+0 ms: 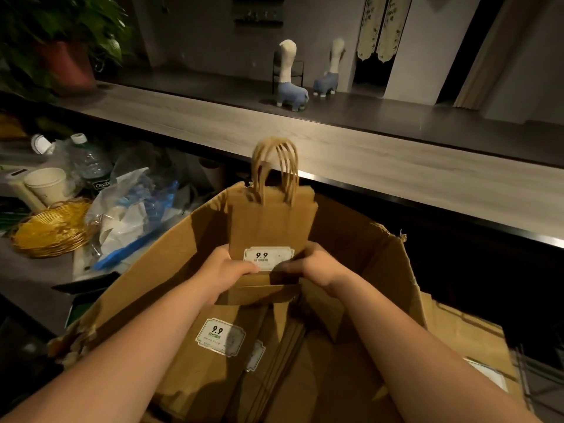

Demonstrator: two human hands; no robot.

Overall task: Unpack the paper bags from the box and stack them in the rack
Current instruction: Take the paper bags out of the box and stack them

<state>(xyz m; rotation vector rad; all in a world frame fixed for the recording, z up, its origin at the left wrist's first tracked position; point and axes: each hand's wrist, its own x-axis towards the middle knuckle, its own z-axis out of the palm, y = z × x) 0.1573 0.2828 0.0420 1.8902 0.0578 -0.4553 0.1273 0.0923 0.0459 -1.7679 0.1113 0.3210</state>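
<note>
We see a long grey wood-grain counter (351,154) crossing the dim room, a pale plaster wall (195,32) behind it, and cream leaf-patterned curtains (380,25) hanging over a dark doorway.

Two blue llama figurines (293,93) stand on the counter (396,166); left, a wicker basket (52,230) beside a paper cup (47,184).
</note>
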